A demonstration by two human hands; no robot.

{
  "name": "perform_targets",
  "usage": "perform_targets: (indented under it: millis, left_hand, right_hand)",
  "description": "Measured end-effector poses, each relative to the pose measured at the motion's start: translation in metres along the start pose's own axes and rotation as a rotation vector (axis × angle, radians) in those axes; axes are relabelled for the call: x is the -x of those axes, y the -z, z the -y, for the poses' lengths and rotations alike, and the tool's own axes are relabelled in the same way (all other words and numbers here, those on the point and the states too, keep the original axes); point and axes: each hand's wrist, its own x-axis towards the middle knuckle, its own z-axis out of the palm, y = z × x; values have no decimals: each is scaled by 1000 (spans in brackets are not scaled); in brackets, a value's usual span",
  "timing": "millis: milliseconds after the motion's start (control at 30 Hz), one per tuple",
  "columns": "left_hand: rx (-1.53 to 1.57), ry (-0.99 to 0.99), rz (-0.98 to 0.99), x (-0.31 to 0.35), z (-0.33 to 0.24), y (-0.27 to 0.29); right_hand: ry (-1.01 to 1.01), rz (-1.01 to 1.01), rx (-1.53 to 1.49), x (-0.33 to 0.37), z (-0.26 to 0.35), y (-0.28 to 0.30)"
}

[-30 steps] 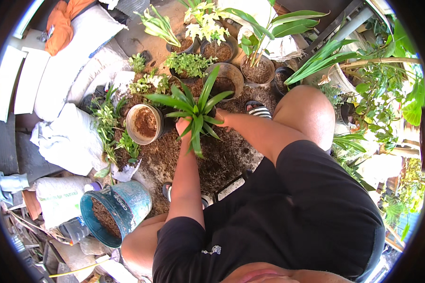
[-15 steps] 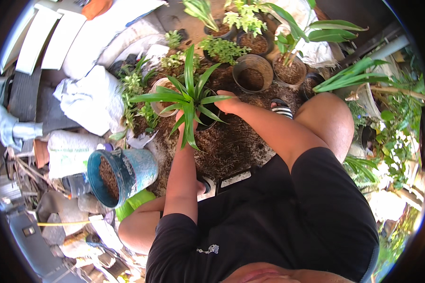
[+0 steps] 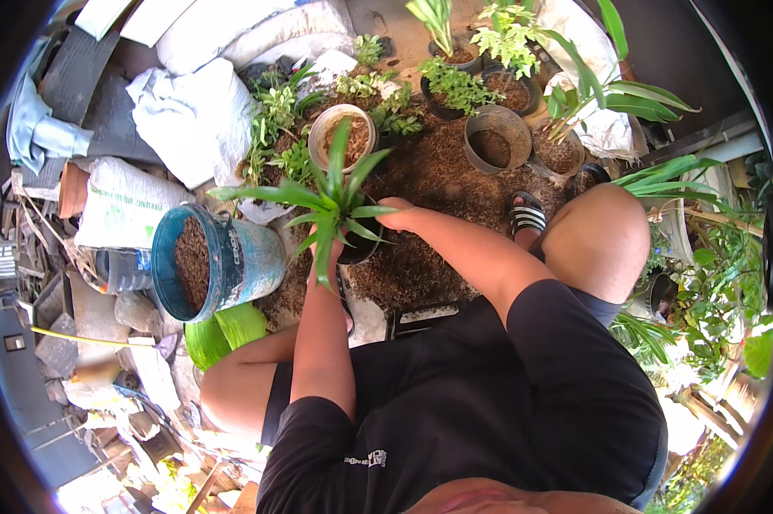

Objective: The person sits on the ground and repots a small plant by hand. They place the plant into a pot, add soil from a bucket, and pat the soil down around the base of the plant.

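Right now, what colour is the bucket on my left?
The bucket is teal-blue with pale patches on its outside; it shows best in the head view.

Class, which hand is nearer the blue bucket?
Left. The left hand, partly hidden by leaves, is right of the blue bucket; the right hand is farther right.

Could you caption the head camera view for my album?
A person's fingers at a black pot beneath a spiky green plant, blue bucket at left.
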Motion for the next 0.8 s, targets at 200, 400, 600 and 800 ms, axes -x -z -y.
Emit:
perform_targets:
  millis: [200, 400, 600, 800]
  left_hand:
    - [620, -65, 78, -3, -31, -44]
    - [1050, 165, 150, -26, -53, -50]
    - [416, 12, 42, -37, -13, -59]
    - [964, 352, 148, -35, -53, -69]
  right_hand:
    - [-106, -251, -304, 9, -80, -4]
    - [-1, -570, 145, 2, -60, 20]
    - [9, -483, 97, 3, -58, 21]
    - [-189, -588, 123, 40, -121, 0]
